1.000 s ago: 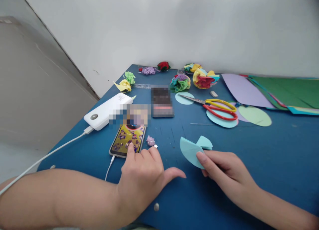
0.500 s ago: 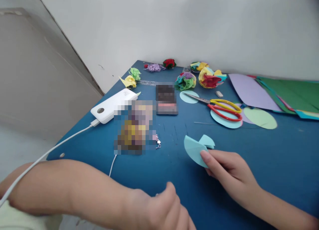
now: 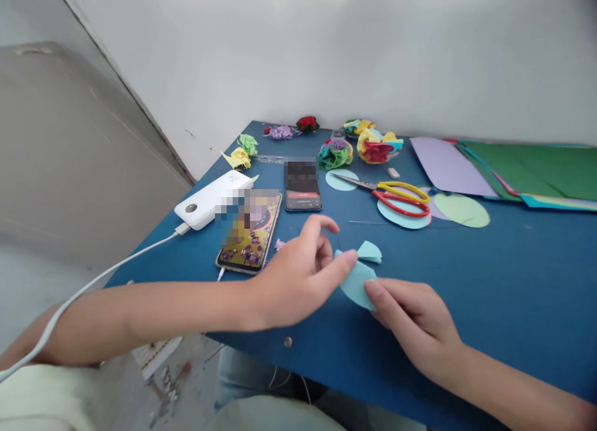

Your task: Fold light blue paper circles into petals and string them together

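Observation:
A folded light blue paper piece (image 3: 358, 287) is pinched between the thumb and fingers of my right hand (image 3: 410, 319). Its rounded edge points down and to the left. My left hand (image 3: 298, 272) is beside it, the thumb lying over the paper's upper edge. The index finger is raised and apart from the thumb, and the other fingers curl loosely. Just behind the held piece, another light blue folded piece (image 3: 370, 252) shows; whether the two are joined cannot be told.
Red-and-yellow-handled scissors (image 3: 401, 198) lie on paper ovals. Behind are crumpled paper flowers (image 3: 380, 146), an eraser (image 3: 393, 173) and coloured sheets (image 3: 536, 170). Leftward are a dark phone (image 3: 303, 194), a patterned phone (image 3: 252, 238) and a white power bank (image 3: 214, 198), its cable (image 3: 116, 269) crossing my left arm.
My left hand has risen from the bottom edge to the folded paper, its thumb now touching it. My right hand keeps its pinch. The view has shifted slightly.

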### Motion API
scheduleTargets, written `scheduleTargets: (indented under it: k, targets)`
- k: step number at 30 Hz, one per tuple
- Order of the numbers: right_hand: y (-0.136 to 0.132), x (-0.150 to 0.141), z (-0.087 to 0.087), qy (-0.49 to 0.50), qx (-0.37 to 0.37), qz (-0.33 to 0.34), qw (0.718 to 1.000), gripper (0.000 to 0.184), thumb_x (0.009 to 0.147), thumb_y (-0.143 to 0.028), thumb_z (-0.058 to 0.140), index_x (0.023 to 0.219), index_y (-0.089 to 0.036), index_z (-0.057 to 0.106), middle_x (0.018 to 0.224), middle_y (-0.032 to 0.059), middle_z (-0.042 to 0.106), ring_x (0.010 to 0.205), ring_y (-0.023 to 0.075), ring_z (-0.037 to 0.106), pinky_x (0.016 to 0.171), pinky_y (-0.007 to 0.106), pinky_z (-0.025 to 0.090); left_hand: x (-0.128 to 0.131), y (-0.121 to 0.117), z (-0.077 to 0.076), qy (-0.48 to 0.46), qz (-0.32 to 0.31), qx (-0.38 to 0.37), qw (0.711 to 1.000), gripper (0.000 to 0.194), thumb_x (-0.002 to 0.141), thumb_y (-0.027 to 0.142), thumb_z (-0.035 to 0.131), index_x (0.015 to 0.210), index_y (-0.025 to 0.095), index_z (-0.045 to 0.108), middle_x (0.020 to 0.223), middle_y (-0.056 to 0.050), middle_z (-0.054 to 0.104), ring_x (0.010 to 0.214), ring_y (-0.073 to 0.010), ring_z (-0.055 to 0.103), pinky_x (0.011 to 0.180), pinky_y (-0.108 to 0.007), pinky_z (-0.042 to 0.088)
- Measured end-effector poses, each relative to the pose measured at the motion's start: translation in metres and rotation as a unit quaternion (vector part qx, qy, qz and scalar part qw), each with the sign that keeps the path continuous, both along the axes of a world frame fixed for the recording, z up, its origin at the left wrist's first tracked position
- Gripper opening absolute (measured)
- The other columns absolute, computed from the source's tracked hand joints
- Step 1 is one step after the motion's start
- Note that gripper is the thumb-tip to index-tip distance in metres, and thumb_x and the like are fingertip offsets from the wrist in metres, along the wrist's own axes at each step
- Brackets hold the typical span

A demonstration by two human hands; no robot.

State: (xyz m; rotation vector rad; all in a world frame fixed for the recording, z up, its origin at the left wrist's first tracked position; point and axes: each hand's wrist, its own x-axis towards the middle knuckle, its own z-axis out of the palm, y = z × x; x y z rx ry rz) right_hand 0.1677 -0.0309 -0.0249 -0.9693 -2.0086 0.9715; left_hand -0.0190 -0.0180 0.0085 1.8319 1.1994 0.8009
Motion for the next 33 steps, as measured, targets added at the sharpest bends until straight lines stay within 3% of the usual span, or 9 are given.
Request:
scheduleTargets:
  k: [3, 6, 14, 18, 22, 26, 29, 31, 33]
  targets:
    - [0.005, 0.001, -0.001, 0.005, -0.026, -0.038, 0.999, 0.039, 0.093, -0.031, 0.038, 0.057, -0.018, 0.032, 0.050, -0.0052, 0.028, 0.043, 0.0060, 0.027, 0.043, 0.022, 0.023, 0.005, 0.017, -0.009, 0.011, -0.028, 0.109, 0.994, 0.018, 0.091, 0.033, 0.038, 0.095, 0.018, 0.046, 0.064, 0.004, 0.045, 0.054, -0.0080, 0.043, 0.051, -0.019, 0.037]
    - [0.010, 0.000, -0.004, 0.006, -0.043, -0.047, 0.998, 0.040, 0.093, -0.034, 0.038, 0.057, -0.017, 0.033, 0.051, -0.0053, 0.025, 0.044, 0.0058, 0.025, 0.043, 0.022, 0.022, 0.003, 0.019, -0.019, 0.064, -0.051, 0.302, 0.950, 0.014, 0.086, 0.028, 0.049, 0.091, 0.015, 0.053, 0.067, 0.002, 0.052, 0.056, -0.0079, 0.045, 0.055, -0.021, 0.039]
    - [0.012, -0.002, -0.005, -0.002, -0.036, -0.046, 0.998, 0.040, 0.093, -0.033, 0.036, 0.057, -0.017, 0.035, 0.051, -0.0050, 0.028, 0.045, 0.0057, 0.027, 0.044, 0.022, 0.023, -0.005, 0.007, -0.023, 0.043, 0.015, 0.314, 0.948, 0.016, 0.082, 0.020, 0.058, 0.097, 0.015, 0.057, 0.064, 0.003, 0.053, 0.054, -0.0065, 0.046, 0.056, -0.018, 0.042]
    - [0.011, 0.000, -0.004, -0.005, -0.025, -0.026, 0.999, 0.040, 0.094, -0.031, 0.035, 0.056, -0.017, 0.035, 0.050, -0.0050, 0.030, 0.045, 0.0056, 0.029, 0.044, 0.021, 0.024, -0.007, 0.006, -0.016, -0.010, -0.002, 0.259, 0.966, 0.010, 0.080, 0.017, 0.058, 0.090, 0.014, 0.058, 0.061, 0.003, 0.048, 0.053, -0.0063, 0.044, 0.053, -0.017, 0.040]
    - [0.010, 0.000, -0.003, -0.011, -0.013, 0.012, 1.000, 0.040, 0.094, -0.028, 0.034, 0.056, -0.016, 0.037, 0.050, -0.0048, 0.034, 0.044, 0.0054, 0.032, 0.044, 0.020, 0.026, -0.006, 0.007, -0.012, -0.056, -0.041, 0.135, 0.988, 0.009, 0.081, 0.022, 0.058, 0.086, 0.014, 0.060, 0.057, 0.004, 0.046, 0.051, -0.0063, 0.041, 0.047, -0.016, 0.037]
    - [0.008, 0.000, -0.002, -0.018, -0.007, 0.063, 0.998, 0.040, 0.095, -0.028, 0.033, 0.057, -0.016, 0.042, 0.052, -0.0039, 0.039, 0.046, 0.0060, 0.037, 0.046, 0.020, 0.030, -0.004, 0.006, -0.009, -0.093, -0.017, -0.006, 0.996, 0.017, 0.082, 0.029, 0.057, 0.080, 0.014, 0.064, 0.057, 0.002, 0.051, 0.052, -0.0073, 0.041, 0.045, -0.018, 0.035]
    - [0.013, 0.006, -0.003, -0.001, 0.009, 0.074, 0.997, 0.031, 0.096, -0.027, 0.026, 0.082, -0.017, 0.052, 0.063, -0.0006, 0.050, 0.054, 0.0090, 0.047, 0.052, 0.021, 0.039, -0.004, 0.006, -0.007, -0.102, 0.015, -0.052, 0.993, 0.023, 0.082, 0.033, 0.057, 0.074, 0.013, 0.064, 0.061, 0.000, 0.054, 0.056, -0.0092, 0.046, 0.049, -0.019, 0.038]
    - [0.021, 0.014, -0.005, 0.006, 0.106, 0.042, 0.993, 0.025, 0.094, -0.021, 0.027, 0.112, -0.018, 0.044, 0.081, 0.0044, 0.058, 0.065, 0.0120, 0.054, 0.060, 0.025, 0.045, -0.005, 0.007, -0.006, -0.112, 0.039, -0.062, 0.991, 0.023, 0.081, 0.035, 0.057, 0.075, 0.013, 0.063, 0.060, 0.000, 0.053, 0.054, -0.0088, 0.045, 0.047, -0.018, 0.037]
    - [0.032, 0.021, -0.005, -0.053, 0.315, 0.037, 0.947, 0.033, 0.088, -0.014, 0.040, 0.120, -0.020, 0.041, 0.096, 0.0083, 0.060, 0.080, 0.0165, 0.058, 0.068, 0.030, 0.046, -0.005, 0.008, -0.006, -0.125, 0.048, -0.071, 0.989, 0.023, 0.081, 0.036, 0.057, 0.077, 0.013, 0.062, 0.059, 0.001, 0.051, 0.052, -0.0082, 0.044, 0.044, -0.018, 0.035]
